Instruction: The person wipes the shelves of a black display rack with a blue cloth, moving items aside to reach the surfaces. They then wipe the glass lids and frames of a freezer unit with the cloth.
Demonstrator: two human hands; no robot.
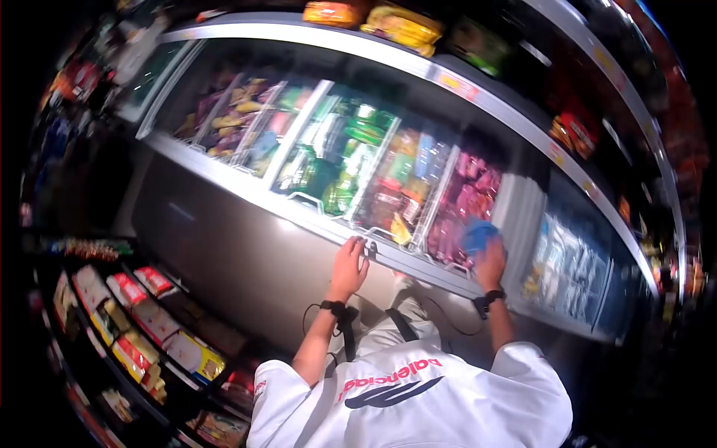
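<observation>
Chest freezer point(246, 246), glass lid point(328, 142), packaged frozen foods point(351, 157) in wire-divided compartments

One head-worn fisheye view looks steeply down and forward over the person's chest, close onto the freezer chest point(246, 246), with shelves point(142, 328) curving around it.

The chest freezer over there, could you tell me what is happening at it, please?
A person in a white shirt leans over the chest freezer. The left hand rests on the handle at the front edge of its glass lid. The right hand presses a blue cloth against the glass. Packaged frozen foods fill the compartments below.
</observation>
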